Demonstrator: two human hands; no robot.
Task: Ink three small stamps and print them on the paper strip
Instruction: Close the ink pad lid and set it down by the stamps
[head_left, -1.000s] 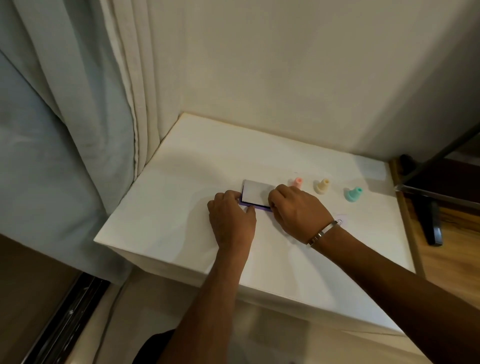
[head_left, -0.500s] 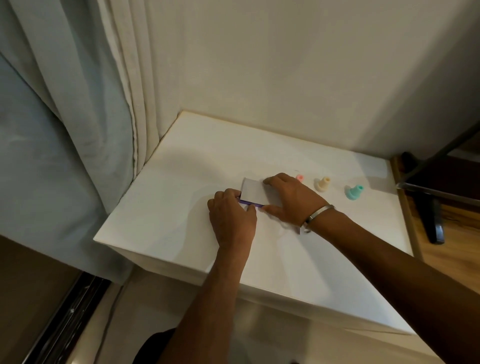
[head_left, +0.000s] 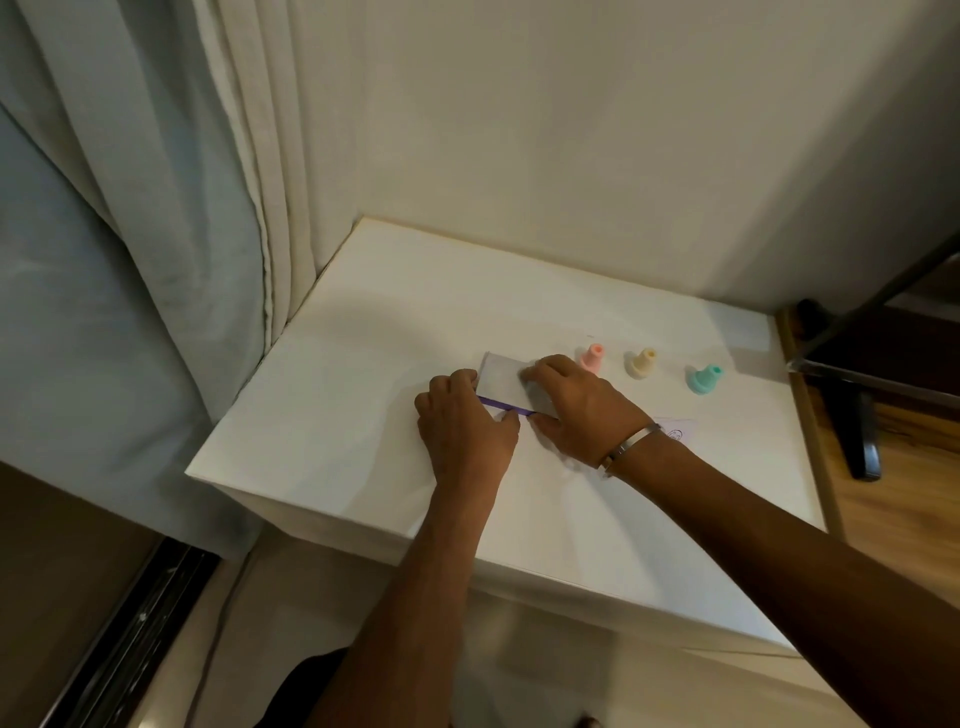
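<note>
**Desk:** White tabletop (head_left: 597, 519) in a curtained corner. What has changed in the last second?

**Photographer:** The right hand has moved. A second ago it sat knuckles-up at the ink pad's near right corner; half a second ago it slid over the top; now it lies flatter on the lid, fingers spread, thumb at the near edge. The three stamps have stayed put, standing untouched.

**Desk:** Left to right, please.

**Photographer:** Left hand (head_left: 465, 421), palm down, fingers curled against the left end of the ink pad (head_left: 503, 382), pinching its purple base. Right hand (head_left: 574, 408), bangle (head_left: 631, 441) at the wrist, pressed over the pale lid, gripping its edges. Behind them, apart from the hands: pink stamp (head_left: 592, 356), yellow stamp (head_left: 643, 362), teal stamp (head_left: 704, 379). The paper strip (head_left: 675, 430) peeks out beside the right wrist, a faint mark on it.

**Desk:** Meaning for the job?

**Photographer:** Likely the lid is being worked, opening or closing, I cannot tell which. Whether the faint mark is a stamped print I cannot tell either.
</note>
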